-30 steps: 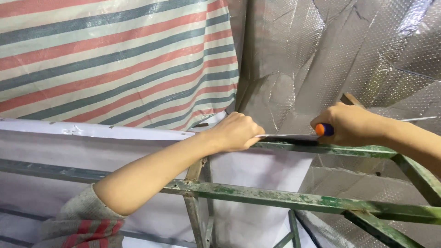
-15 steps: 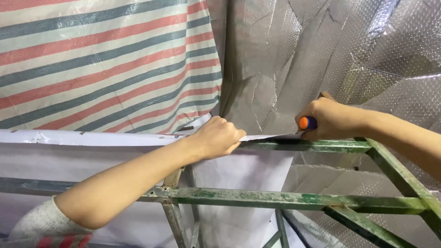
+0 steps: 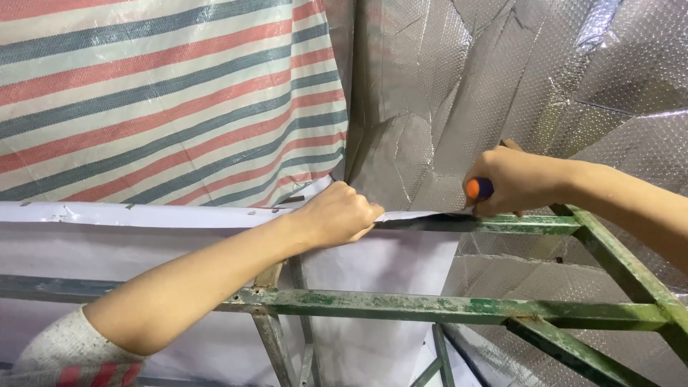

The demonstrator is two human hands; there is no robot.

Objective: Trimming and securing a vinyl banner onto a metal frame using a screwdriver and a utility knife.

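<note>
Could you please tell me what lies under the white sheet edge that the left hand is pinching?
Under the white plastic sheet, a green-painted metal bar runs rightwards to the right hand, which grips an orange-tipped tool. The left hand hides the bar's continuation; the tool's working end is covered.

Green-painted metal frame [image 3: 430, 307] — rusty, chipped; glossy white plastic sheet [image 3: 143, 215]; woven striped tarp [image 3: 165, 93]; shiny dimpled foil [image 3: 502, 79].

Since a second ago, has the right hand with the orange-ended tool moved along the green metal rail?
Cannot tell: the camera itself shifts. The right hand keeps its orange-ended tool on the green metal rail, about as far from the left hand.
</note>
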